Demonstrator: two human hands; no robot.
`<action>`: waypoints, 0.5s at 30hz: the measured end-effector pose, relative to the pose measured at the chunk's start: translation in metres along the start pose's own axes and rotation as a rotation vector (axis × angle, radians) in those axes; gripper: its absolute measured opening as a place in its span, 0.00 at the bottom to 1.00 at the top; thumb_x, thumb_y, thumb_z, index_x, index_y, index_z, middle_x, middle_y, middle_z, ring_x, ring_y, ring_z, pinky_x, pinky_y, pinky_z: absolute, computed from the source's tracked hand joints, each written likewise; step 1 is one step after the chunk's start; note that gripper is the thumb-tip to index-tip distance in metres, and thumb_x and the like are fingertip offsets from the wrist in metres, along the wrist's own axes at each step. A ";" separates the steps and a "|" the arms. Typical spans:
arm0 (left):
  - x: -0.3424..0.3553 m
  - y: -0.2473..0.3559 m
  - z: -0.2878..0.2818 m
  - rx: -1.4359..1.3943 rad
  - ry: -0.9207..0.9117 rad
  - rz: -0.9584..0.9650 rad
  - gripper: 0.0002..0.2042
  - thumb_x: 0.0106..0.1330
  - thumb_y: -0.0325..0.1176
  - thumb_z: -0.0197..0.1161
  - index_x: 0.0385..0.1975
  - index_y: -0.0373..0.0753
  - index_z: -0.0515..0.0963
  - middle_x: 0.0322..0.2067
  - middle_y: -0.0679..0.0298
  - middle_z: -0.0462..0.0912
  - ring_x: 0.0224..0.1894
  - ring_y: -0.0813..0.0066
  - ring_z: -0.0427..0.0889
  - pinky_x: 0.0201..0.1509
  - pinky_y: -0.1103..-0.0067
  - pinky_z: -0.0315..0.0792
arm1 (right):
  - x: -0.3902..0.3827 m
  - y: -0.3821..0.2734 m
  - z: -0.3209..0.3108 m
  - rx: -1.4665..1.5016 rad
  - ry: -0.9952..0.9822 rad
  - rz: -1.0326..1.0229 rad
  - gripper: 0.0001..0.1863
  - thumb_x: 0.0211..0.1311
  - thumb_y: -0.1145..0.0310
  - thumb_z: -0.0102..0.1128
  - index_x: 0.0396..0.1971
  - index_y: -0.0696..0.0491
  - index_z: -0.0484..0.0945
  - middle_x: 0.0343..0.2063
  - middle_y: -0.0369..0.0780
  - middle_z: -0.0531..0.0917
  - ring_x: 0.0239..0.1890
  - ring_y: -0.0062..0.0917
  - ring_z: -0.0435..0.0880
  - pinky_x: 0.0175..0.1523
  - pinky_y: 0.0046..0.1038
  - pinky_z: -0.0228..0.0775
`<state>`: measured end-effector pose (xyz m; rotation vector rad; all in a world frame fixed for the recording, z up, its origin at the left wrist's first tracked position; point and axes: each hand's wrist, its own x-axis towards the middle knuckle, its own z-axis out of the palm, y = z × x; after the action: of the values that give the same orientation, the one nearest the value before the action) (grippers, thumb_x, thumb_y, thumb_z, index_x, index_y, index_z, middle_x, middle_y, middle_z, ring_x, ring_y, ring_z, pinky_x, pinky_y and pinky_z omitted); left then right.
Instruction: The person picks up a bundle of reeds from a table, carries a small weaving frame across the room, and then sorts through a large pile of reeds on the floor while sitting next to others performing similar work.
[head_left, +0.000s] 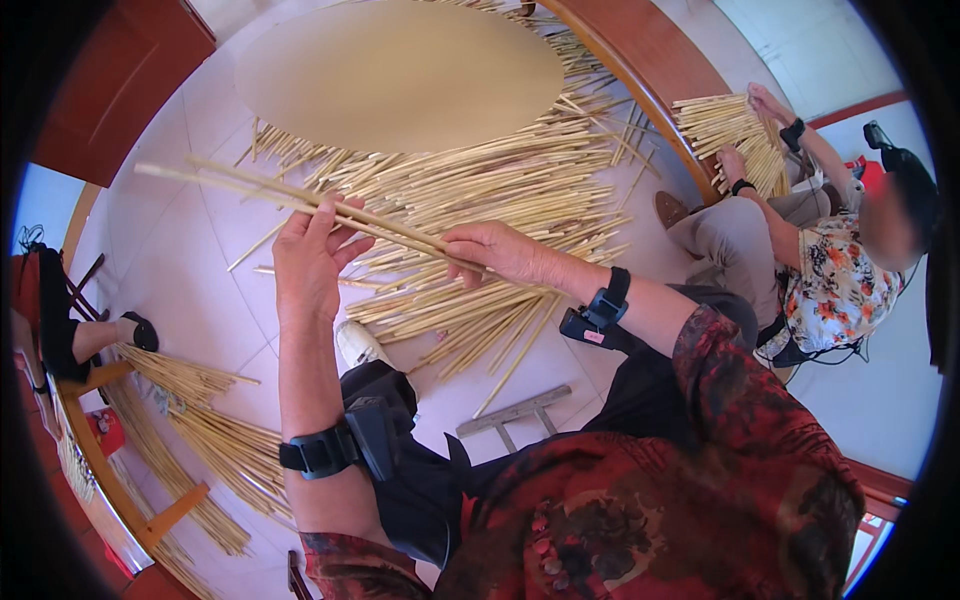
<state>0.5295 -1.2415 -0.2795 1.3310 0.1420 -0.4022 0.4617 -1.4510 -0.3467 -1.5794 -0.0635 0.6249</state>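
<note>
A few long, pale straw-coloured sticks (392,227) run slantwise between my two hands, their far ends reaching out to the upper left. My left hand (312,260) pinches them with thumb and finger, some other fingers loosely spread. My right hand (492,250) is closed round their nearer part. Beyond and beneath both hands lies a wide heap of similar sticks (480,200) on the tiled floor, its upper part hidden by a blurred oval.
A co-worker (830,280) sits at right, both hands on another stick bundle (740,140), beside a wooden bench (630,70). At left are another person's foot (138,332), more long sticks (220,455) and a wooden frame (100,377). A grey metal piece (515,408) lies below my hands.
</note>
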 end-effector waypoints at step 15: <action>-0.001 0.015 0.000 0.050 0.205 -0.015 0.13 0.65 0.35 0.43 0.38 0.31 0.65 0.26 0.57 0.72 0.32 0.64 0.78 0.29 0.77 0.76 | -0.015 0.184 -0.065 -1.063 0.167 0.083 0.09 0.47 0.69 0.47 0.25 0.57 0.73 0.25 0.47 0.76 0.31 0.41 0.75 0.35 0.39 0.66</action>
<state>0.5339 -1.2385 -0.2658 1.4199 0.3147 -0.2827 0.4164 -1.5394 -0.5159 -2.6660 -0.2339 0.5389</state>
